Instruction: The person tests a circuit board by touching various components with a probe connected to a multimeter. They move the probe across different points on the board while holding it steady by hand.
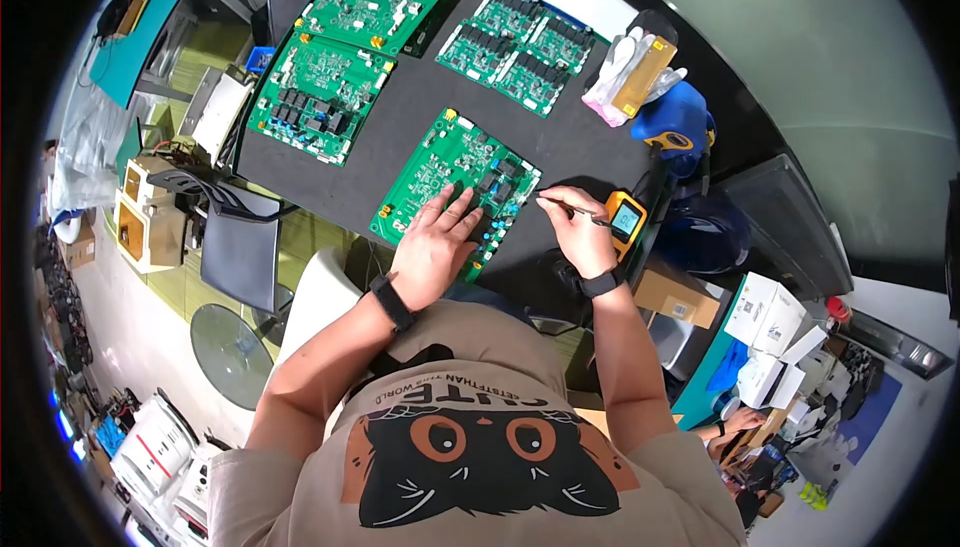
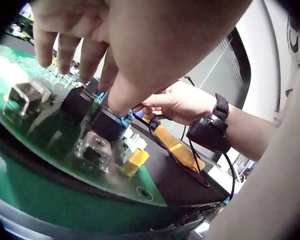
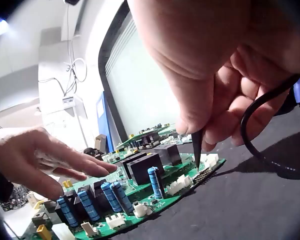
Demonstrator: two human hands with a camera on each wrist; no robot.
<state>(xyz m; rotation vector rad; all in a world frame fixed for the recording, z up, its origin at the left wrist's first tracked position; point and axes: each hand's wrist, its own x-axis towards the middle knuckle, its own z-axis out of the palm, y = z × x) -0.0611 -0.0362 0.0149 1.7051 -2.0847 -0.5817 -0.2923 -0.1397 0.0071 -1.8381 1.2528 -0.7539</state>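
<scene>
A green circuit board [image 1: 430,177] lies on the dark table in front of the person. The left hand [image 1: 435,247] rests on it with fingers spread near the black relays [image 1: 497,184]; in the right wrist view the left hand [image 3: 45,160] is beside blue cylindrical parts [image 3: 110,197]. The right hand [image 1: 580,237] pinches a thin black pointed probe [image 3: 197,150] with a cable. Its tip is at the white connectors and pin row [image 3: 202,176] on the board's edge. An orange meter [image 1: 627,219] with a lit display lies beside the right hand.
More green boards [image 1: 325,97] lie at the table's far left, and a group of smaller ones [image 1: 515,47] at the back. Gloves with a yellow box [image 1: 645,77] and a blue device [image 1: 677,127] stand at the right, near a black monitor-like panel [image 1: 785,227].
</scene>
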